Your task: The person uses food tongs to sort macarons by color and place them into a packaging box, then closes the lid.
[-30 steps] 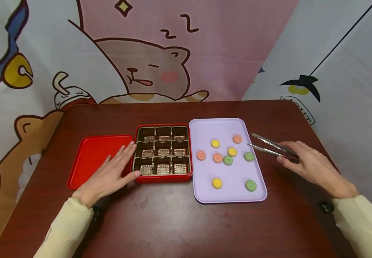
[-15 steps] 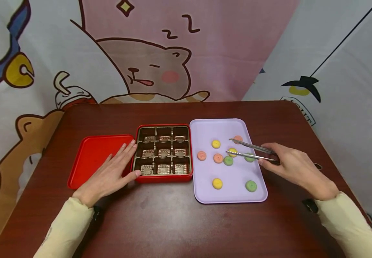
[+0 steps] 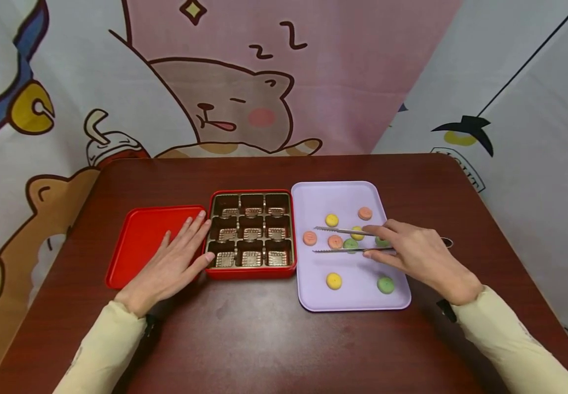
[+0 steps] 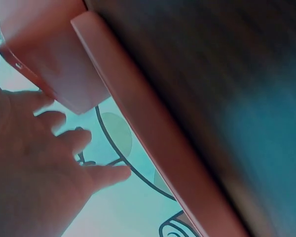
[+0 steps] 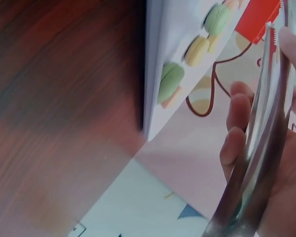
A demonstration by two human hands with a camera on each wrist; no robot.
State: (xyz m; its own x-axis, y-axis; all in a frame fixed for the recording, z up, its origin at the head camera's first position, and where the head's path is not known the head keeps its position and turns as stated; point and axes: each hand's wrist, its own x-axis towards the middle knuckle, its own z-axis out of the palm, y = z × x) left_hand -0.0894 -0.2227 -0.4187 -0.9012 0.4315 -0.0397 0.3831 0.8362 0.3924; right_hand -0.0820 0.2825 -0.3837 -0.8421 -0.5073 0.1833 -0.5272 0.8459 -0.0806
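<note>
Gripping parted metal tongs (image 3: 333, 250) in the right hand (image 3: 419, 251), above sweets (image 3: 334, 281) on a purple tray (image 3: 363, 300). Holding the left hand (image 3: 169, 268) straight-fingered over a red lid (image 3: 148, 232), by the left side of a red box (image 3: 251, 272). Set out on a brown table (image 3: 244, 339), before a cartoon cloth (image 3: 363, 82).

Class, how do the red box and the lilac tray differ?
The red box is deep-walled and squarish, whereas the lilac tray is shallow and oblong. The box has a brownish insert with nine compartments; the tray has one undivided surface. The box's compartments hold none of the round pieces, while the tray carries all nine. Both lie on the table, side by side.
</note>
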